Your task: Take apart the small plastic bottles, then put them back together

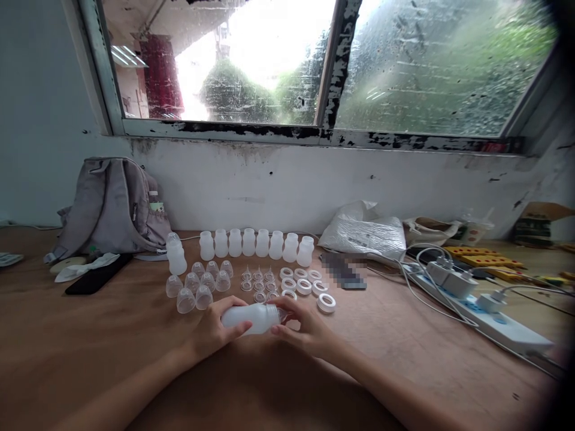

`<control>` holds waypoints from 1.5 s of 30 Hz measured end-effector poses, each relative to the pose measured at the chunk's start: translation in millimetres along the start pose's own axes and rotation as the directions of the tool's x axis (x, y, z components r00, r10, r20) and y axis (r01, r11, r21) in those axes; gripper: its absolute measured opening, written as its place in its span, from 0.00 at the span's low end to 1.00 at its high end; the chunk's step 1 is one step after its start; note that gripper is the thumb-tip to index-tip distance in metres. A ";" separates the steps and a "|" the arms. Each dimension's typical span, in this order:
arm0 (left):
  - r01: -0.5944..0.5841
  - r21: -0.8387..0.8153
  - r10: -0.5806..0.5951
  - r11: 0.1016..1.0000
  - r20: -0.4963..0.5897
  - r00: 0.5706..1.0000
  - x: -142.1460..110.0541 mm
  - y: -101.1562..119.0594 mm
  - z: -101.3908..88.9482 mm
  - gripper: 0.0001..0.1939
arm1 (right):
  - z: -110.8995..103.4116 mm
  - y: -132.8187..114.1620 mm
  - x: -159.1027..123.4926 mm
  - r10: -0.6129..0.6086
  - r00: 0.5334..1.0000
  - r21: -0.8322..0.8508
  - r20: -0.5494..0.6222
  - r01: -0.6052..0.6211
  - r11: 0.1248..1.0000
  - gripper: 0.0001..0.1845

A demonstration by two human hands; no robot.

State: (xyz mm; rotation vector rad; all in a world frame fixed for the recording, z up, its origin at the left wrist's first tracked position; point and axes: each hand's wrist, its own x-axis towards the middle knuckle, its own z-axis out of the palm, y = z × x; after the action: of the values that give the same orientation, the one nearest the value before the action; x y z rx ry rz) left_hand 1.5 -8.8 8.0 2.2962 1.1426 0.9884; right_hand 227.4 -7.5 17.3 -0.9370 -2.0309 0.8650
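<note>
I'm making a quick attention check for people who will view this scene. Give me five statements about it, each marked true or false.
1. The left hand is around the body of a frosted bottle. True.
2. The right hand lies flat on the table, away from that bottle. False: it is at the bottle's mouth end.
3. The white rings lie to the right of the clear domes. True.
4. The backpack stands to the right of the power strip. False: it is far to the left of it.
5. Chargers are plugged into the power strip. True.
</note>
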 end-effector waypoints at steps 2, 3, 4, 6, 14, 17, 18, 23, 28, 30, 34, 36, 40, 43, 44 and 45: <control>-0.099 0.046 0.101 0.994 -0.051 0.994 -1.5 -3.7 2.2 0.16 | 2.1 -4.2 -2.0 0.039 0.999 0.051 -0.036 -0.037 0.998 0.19; -0.176 0.098 0.184 0.980 -0.084 0.979 -2.5 -6.8 3.6 0.18 | 4.1 -5.4 -2.6 0.079 0.995 0.097 -0.053 -0.074 0.993 0.18; -0.251 0.159 0.270 0.955 -0.107 0.957 -3.5 -10.3 5.0 0.19 | 6.3 -6.1 -3.0 0.126 0.990 0.151 -0.061 -0.116 0.982 0.17; -0.360 0.282 0.402 0.889 -0.108 0.909 -5.3 -16.5 7.2 0.19 | 11.2 -6.7 -2.8 0.219 0.975 0.268 -0.047 -0.199 0.942 0.17; -0.340 0.348 0.392 0.873 -0.090 0.915 -8.9 -4.9 8.5 0.16 | 18.2 -3.2 3.1 0.447 0.891 0.446 0.086 -0.435 0.782 0.22; -0.124 0.103 0.130 0.987 -0.057 0.990 -7.4 7.9 9.1 0.18 | 12.2 1.5 4.9 0.443 0.886 0.330 0.134 -0.462 0.823 0.23; -0.027 0.010 0.027 1.000 -0.022 0.999 -6.1 11.0 9.4 0.18 | 9.5 2.9 5.2 0.406 0.907 0.279 0.115 -0.422 0.863 0.22; 0.390 -0.449 -0.327 0.804 0.214 0.921 1.4 11.0 13.2 0.17 | 2.1 6.7 2.6 0.119 0.993 0.074 0.003 -0.119 0.990 0.16; 0.366 -0.495 -0.301 0.788 0.208 0.931 -4.2 7.5 16.5 0.19 | 10.0 7.8 -2.2 0.144 0.989 0.106 -0.041 -0.139 0.985 0.14; 0.305 -0.395 -0.271 0.867 0.141 0.952 -7.8 9.8 15.7 0.19 | 12.7 7.4 -2.8 0.161 0.986 0.156 -0.048 -0.152 0.976 0.15; 0.174 -0.162 -0.177 0.971 -0.005 0.984 -8.5 12.9 11.2 0.17 | 13.5 5.2 1.0 0.183 0.982 0.280 -0.045 -0.163 0.946 0.17; 0.104 -0.092 -0.108 0.990 -0.038 0.993 -6.4 11.4 9.1 0.17 | 12.7 5.0 5.0 0.212 0.976 0.386 -0.049 -0.177 0.905 0.19; -0.053 -0.099 0.061 0.994 0.080 0.995 -5.4 5.8 11.3 0.22 | 10.9 8.9 12.5 0.272 0.959 0.566 -0.081 -0.181 0.805 0.17; -0.074 -0.121 0.091 0.990 0.141 0.986 -7.2 1.6 19.1 0.27 | 11.1 11.7 13.8 0.249 0.964 0.571 -0.092 -0.154 0.807 0.15; -0.060 -0.127 0.078 0.990 0.138 0.987 -7.3 0.0 22.0 0.29 | 12.0 12.1 13.2 0.230 0.970 0.554 -0.084 -0.146 0.820 0.16; -0.044 -0.133 0.062 0.990 0.134 0.989 -7.1 -2.0 24.7 0.31 | 13.3 12.3 12.1 0.206 0.976 0.527 -0.070 -0.139 0.839 0.16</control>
State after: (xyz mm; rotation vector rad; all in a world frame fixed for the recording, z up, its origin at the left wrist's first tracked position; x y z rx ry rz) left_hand 15.7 -14.1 -12.8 2.2625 0.9376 0.8799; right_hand 214.9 5.1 4.7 -0.8416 -1.4965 1.3375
